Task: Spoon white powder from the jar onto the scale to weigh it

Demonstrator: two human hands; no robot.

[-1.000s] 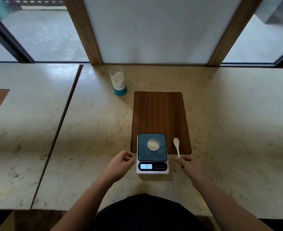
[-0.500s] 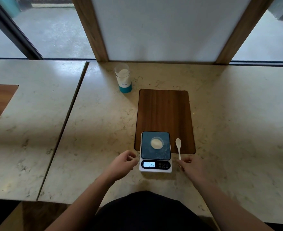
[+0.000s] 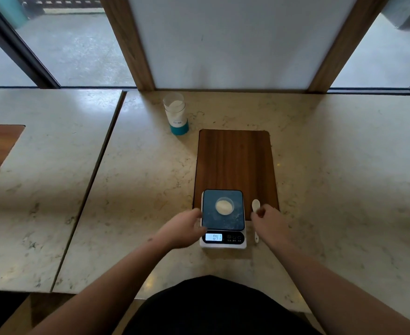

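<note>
The white digital scale [image 3: 223, 218] with a dark square plate sits on the marble tabletop [image 3: 136, 189], holding a small clear dish of white powder [image 3: 224, 206]. The left hand [image 3: 184, 229], fingers curled, touches its left edge. The right hand [image 3: 270, 223] lies loosely curled over the white plastic spoon [image 3: 255, 205] just right of the scale; whether it grips is unclear. The clear teal-based jar [image 3: 177, 114] stands well behind the scale

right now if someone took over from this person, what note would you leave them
Left hand: empty, at the left edge of the scale.
Right hand: over the white spoon, which lies right of the scale; grip unclear.
Jar: open, upright, far-left of the wooden board, still holds powder.
Done: a small dish of powder sits on the scale, display lit, digits unreadable.
Left: read the weight, add more if short.
</note>
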